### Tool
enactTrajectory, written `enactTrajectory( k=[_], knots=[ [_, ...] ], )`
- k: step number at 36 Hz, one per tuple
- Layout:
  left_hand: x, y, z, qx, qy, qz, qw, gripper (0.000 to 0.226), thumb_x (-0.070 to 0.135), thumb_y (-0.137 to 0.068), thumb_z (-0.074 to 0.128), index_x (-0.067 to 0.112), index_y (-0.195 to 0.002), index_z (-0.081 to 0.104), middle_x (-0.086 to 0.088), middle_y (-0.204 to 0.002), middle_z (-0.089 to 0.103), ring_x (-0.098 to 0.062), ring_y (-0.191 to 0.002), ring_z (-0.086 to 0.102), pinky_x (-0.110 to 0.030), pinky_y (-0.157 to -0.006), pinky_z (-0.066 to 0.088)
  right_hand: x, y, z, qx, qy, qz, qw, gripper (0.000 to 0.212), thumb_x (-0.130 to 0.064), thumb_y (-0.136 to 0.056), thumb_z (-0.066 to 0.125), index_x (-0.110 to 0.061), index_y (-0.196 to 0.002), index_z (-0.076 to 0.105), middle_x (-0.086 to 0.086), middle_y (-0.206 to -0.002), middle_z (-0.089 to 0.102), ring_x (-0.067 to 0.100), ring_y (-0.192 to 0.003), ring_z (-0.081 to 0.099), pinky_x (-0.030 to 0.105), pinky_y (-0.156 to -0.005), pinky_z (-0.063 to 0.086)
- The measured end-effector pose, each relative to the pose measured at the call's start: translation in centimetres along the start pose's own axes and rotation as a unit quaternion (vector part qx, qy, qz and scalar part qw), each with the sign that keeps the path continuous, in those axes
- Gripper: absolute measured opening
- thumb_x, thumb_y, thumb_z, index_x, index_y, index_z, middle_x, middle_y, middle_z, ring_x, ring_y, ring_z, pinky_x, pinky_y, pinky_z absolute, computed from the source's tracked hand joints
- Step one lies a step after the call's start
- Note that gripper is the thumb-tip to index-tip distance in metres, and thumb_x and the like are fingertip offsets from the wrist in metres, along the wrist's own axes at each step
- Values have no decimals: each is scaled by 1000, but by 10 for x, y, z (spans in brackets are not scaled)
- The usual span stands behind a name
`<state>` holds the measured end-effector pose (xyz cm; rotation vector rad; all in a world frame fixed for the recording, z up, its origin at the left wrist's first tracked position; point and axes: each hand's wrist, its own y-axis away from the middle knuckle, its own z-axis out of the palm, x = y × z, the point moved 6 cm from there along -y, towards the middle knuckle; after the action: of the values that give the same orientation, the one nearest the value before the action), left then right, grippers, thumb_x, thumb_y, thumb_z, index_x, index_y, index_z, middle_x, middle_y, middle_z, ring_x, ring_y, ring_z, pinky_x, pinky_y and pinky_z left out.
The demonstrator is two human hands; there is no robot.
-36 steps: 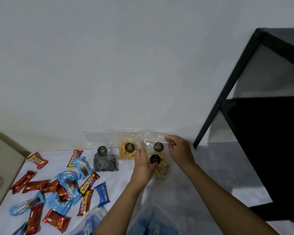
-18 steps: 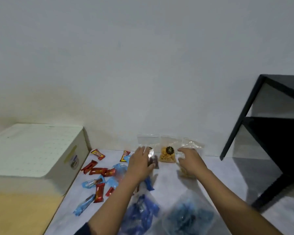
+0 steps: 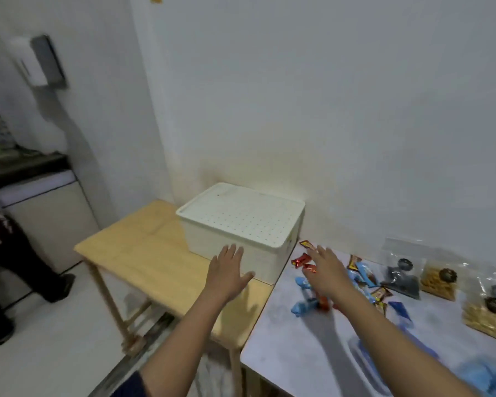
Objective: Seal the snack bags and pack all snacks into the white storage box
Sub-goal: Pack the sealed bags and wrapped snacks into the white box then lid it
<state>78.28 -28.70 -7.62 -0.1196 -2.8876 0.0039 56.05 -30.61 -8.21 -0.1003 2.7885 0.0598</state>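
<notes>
White storage box point(image 3: 241, 224) lidded, snack bags point(image 3: 438, 279) beside

White wall point(image 3: 341, 96), pale floor point(image 3: 40, 359), wooden side table point(image 3: 155, 262).

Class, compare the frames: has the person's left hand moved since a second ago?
Yes. The left hand has left the clear snack bags by the wall and gone leftwards, to the front of the white storage box.

No legible text: print on snack wrappers point(image 3: 301, 259), bag stickers point(image 3: 445, 275) too blurred.
</notes>
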Motion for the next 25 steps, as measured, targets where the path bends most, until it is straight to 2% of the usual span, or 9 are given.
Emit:
enactTrajectory(
  k=[3, 13, 22, 25],
  knots=[
    [-45, 1, -11, 0, 1, -26, 1000, 71, 50, -94, 39, 17, -149, 9, -3, -159, 5, -20, -146, 1, -40, -118, 12, -41, -18, 11, -2, 10, -25, 1000, 60, -36, -95, 45, -20, -148, 22, 6, -157, 15, 26, -145, 11, 44, -117, 19],
    [-154, -67, -51, 29, 17, -65, 997, 70, 49, -94, 41, 18, -149, 13, -2, -158, 7, -20, -146, 1, -42, -118, 13, -129, -119, 28, -16, 10, -37, 999, 58, -34, -98, 38, -21, -150, 14, 5, -159, 2, 25, -147, -2, 46, -118, 8],
    [-200, -171, -70, 43, 80, -57, 994, 73, 49, -91, 48, 17, -148, 17, -3, -157, 13, -21, -146, 6, -39, -116, 15, -134, -201, 25, -15, 17, 16, 1000, 61, -37, -98, 39, -22, -150, 12, 5, -159, 2, 26, -147, -1, 47, -117, 9],
    [-213, -211, -57, 7, 81, -39, 996, 75, 52, -89, 49, 17, -148, 17, -2, -157, 13, -21, -146, 6, -39, -116, 16, -116, -221, 28, -9, 17, 68, 998, 62, -40, -97, 40, -22, -150, 13, 5, -159, 2, 26, -147, -1, 48, -117, 9]
  ],
)
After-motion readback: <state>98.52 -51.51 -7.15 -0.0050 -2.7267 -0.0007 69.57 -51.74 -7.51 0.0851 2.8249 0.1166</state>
